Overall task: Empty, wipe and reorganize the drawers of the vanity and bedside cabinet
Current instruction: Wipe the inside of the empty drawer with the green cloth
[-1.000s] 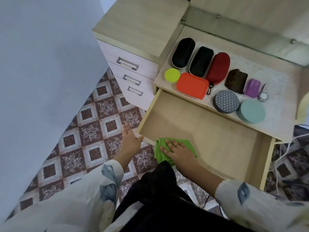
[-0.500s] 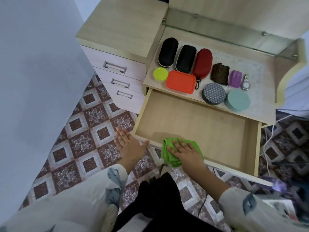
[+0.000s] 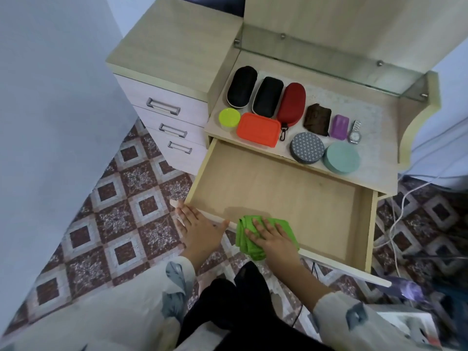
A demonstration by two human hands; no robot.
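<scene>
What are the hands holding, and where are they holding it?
Nothing is gripped. The right hand lies flat on top of the cloth; the left hand rests flat on the front edge of the drawer.

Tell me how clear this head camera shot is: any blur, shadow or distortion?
Head view: soft even light, sharp on the green cloth and drawer; faint shadow on the drawer floor beside the cloth; lower right corner smeared with blur; wide lens tilts the cabinet edges.

Maroon-patterned floor tiles (image 3: pixel 126 211) run beside what seems a pale wall (image 3: pixel 50 102).
</scene>
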